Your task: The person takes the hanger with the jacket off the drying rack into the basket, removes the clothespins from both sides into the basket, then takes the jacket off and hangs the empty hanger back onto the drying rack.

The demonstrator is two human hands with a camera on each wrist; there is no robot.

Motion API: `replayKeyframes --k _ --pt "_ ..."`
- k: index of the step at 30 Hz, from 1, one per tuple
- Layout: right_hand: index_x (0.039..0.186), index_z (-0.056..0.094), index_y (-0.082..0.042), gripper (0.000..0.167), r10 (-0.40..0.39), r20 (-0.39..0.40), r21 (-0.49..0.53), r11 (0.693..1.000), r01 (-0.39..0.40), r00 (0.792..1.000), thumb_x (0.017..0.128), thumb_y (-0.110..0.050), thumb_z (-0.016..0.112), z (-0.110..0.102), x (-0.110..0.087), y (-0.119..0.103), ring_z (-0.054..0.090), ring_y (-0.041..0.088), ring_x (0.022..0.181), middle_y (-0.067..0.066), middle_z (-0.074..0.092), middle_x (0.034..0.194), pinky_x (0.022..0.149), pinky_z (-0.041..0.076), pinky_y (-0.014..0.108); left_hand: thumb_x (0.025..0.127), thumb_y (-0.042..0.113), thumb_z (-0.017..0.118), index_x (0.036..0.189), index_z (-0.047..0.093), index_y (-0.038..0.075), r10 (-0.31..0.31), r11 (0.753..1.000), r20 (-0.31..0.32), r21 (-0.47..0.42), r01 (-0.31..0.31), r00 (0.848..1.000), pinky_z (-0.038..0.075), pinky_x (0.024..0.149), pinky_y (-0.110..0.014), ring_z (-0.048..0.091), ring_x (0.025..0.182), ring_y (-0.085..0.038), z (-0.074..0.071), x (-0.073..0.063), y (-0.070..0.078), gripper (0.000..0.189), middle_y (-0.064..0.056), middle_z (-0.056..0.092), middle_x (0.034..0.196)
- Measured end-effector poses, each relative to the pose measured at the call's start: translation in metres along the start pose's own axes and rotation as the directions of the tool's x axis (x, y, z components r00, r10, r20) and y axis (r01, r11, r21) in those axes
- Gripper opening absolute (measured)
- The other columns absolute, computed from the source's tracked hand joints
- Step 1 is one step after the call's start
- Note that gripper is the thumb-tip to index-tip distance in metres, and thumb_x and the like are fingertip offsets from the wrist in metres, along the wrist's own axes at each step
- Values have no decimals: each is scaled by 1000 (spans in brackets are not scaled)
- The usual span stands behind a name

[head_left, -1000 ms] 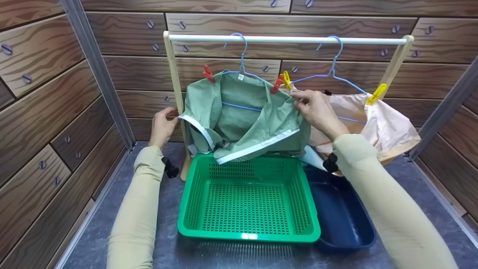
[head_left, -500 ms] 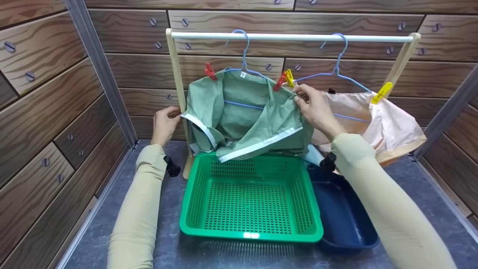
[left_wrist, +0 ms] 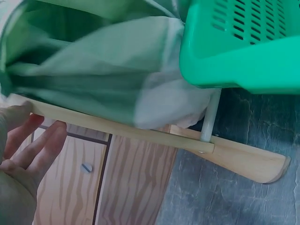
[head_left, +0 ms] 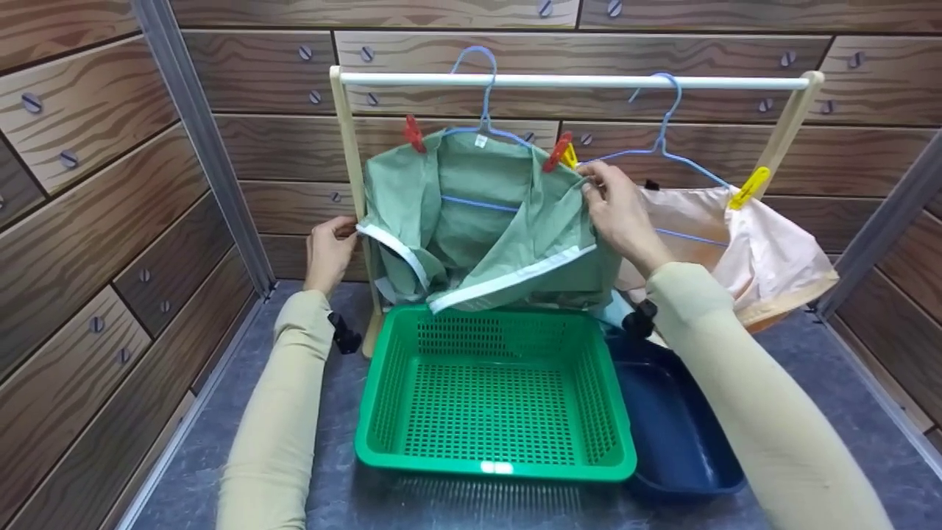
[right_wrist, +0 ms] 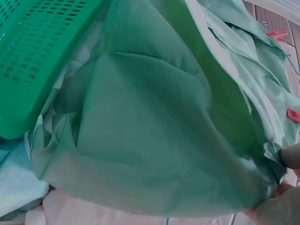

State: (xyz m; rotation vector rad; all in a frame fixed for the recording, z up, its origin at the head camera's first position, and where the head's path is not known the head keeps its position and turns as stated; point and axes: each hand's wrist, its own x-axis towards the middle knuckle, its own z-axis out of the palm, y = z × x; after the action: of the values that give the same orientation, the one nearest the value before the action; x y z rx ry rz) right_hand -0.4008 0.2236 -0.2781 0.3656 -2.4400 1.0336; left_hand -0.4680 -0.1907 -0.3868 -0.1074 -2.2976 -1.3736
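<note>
In the head view a green shirt (head_left: pixel 486 221) with white trim hangs on a blue hanger (head_left: pixel 485 96), held by two red clothespins (head_left: pixel 413 134). The hanger's hook rises above the white bar (head_left: pixel 574 81). My right hand (head_left: pixel 622 213) pinches the shirt's edge at the right shoulder, beside a clothespin; the right wrist view shows thumb and fingers (right_wrist: pixel 276 206) on the cloth. My left hand (head_left: pixel 329 250) pinches the shirt's left edge by the wooden post (head_left: pixel 353 177). Its grip is partly out of frame in the left wrist view, where the other fingers (left_wrist: pixel 47 145) are loosely bent.
A green perforated basket (head_left: pixel 493 471) stands in front, below the shirt. Beside it is a dark blue basin (head_left: pixel 677 419), partly behind my right arm. A pale pink garment (head_left: pixel 780 258) hangs at right on another blue hanger (head_left: pixel 662 140) with yellow clothespins (head_left: pixel 751 188).
The green shirt's hanger has risen, its hook now higher above the bar, and the shirt's lower edge has lifted slightly. Both hands keep their places on the cloth.
</note>
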Motion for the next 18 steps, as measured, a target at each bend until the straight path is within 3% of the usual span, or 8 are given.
replayKeyframes --k 7,12,18 --pt "121 61 -4 23 -30 -64 42 999 32 998 102 -5 47 -14 0 1 52 24 104 14 58 116 90 39 41 95 13 67 118 71 8 -10 1000 5 22 10 1000 51 76 -32 67 97 -21 -1 -1 -1 24 -10 71 110" --pt "118 63 -4 22 -49 -77 41 998 53 996 102 -4 47 -21 -4 14 51 21 97 13 58 113 84 37 37 95 13 67 119 70 7 -21 1000 15 17 20 1000 52 72 -32 67 95 -21 -1 -3 0 25 -11 70 110" --pt "116 63 -3 21 -49 -89 54 997 54 995 101 -3 48 -23 -8 28 51 21 98 13 58 111 85 37 36 94 11 68 118 71 6 -13 1000 5 24 12 1000 52 72 -30 68 94 -22 1 -2 3 24 -11 70 112"
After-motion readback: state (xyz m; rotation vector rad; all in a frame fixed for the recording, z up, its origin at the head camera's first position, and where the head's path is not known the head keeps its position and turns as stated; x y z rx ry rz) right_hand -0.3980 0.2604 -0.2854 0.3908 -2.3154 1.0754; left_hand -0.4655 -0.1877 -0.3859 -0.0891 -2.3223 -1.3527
